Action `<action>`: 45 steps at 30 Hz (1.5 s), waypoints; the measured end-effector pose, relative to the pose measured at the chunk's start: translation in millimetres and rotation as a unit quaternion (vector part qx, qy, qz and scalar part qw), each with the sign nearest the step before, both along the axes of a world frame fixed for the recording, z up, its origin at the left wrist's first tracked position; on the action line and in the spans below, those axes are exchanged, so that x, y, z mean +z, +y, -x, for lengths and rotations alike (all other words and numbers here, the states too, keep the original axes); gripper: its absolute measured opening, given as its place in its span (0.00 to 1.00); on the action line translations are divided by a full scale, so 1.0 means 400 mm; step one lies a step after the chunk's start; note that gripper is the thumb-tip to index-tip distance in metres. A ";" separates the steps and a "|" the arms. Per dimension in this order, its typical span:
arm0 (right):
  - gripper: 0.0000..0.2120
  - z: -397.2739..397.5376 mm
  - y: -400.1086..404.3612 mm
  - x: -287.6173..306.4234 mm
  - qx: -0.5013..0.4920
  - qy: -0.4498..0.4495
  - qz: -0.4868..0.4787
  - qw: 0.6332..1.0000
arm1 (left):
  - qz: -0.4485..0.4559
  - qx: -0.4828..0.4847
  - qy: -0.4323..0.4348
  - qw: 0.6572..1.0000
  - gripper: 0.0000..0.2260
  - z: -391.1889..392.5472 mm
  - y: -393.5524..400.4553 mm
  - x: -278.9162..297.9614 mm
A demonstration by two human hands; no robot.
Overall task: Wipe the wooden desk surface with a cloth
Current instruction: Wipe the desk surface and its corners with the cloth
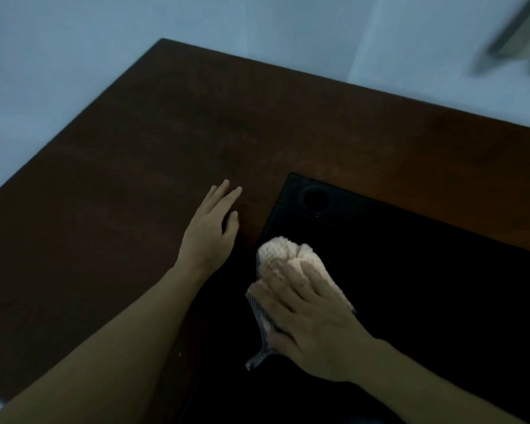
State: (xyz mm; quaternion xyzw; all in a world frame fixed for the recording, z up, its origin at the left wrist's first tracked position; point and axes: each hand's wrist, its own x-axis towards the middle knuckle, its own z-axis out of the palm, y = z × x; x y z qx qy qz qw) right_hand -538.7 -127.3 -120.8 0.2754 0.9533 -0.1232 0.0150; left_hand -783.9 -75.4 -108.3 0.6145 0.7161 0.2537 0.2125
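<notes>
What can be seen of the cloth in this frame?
The cloth is a fluffy, pale peach towel-like piece with a grey patterned edge trailing toward the camera. It lies bunched on the black panel set in the wooden desk. The right hand presses on it with fingers spread; the left hand is apart from it.

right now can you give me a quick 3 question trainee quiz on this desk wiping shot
1. True or false: the left hand holds the cloth.
2. The cloth lies on: A) bare brown wood B) the black panel C) the wall.
3. Fill in: the round hole sits near the panel's far ____ corner.

Key: 1 false, the right hand presses it while the left lies flat on the wooden desk; 2 B; 3 left.
</notes>
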 end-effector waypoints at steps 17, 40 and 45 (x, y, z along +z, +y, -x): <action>0.37 0.129 0.137 0.027 -0.023 -0.025 -0.039 0.999 | 0.113 -0.023 0.226 0.967 0.26 0.137 0.032 -0.021; 0.35 0.092 0.142 -0.008 0.046 -0.026 -0.047 0.997 | 0.096 -0.019 0.217 0.971 0.26 0.134 0.030 -0.025; 0.35 0.186 0.383 0.012 -0.051 -0.087 -0.048 0.994 | 0.087 -0.016 0.214 0.973 0.26 0.143 0.028 -0.032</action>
